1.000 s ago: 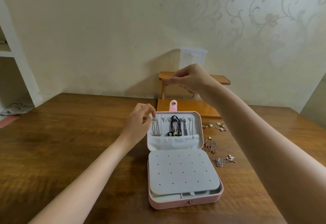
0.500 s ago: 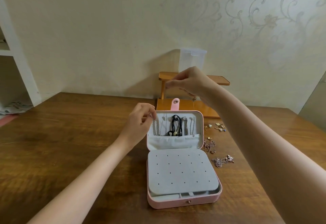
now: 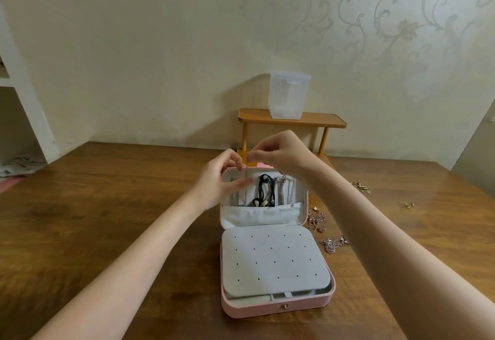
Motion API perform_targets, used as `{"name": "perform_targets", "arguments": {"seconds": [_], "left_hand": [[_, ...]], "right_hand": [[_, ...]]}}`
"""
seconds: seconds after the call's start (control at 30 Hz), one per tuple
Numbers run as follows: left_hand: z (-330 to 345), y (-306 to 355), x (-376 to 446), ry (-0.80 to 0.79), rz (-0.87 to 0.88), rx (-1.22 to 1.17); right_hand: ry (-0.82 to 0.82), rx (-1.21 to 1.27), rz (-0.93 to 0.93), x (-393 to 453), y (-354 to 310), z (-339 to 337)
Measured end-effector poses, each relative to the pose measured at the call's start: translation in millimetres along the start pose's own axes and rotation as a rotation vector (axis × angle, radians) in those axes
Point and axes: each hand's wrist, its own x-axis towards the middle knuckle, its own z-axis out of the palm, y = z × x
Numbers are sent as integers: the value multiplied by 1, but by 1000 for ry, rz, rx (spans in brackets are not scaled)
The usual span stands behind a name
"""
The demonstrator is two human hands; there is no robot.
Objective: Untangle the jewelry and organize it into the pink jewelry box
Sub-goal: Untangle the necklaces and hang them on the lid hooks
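Both hands (image 3: 278, 156) pinch something too fine to make out.

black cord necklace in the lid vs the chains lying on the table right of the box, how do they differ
The black cord necklace hangs upright inside the lid of the pink jewelry box; the loose chains lie bunched on the table to the box's right. The cord is thick, dark and matte, with pale beads at its lower end; the chains are thin, metallic and rose-gold. The cord is already put away; the chains still wait outside. Both are necklace-type jewelry.
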Motion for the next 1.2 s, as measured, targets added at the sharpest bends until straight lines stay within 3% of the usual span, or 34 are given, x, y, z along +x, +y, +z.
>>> {"name": "perform_targets", "arguments": {"seconds": [0.2,0.43,0.63,0.9,1.2], "left_hand": [[1,-6,2,17,17,84],[-2,0,0,6,18,73],[-1,1,-2,11,-10,-47],[2,2,-1,1,-38,-15],[8,1,-3,37,49,98]], "right_hand": [[97,-60,-26,-1,15,2],[306,-294,-49,-9,33,7],[356,-327,22,-11,38,7],[325,-318,44,-19,50,8],[222,-313,36,-33,50,14]]}}
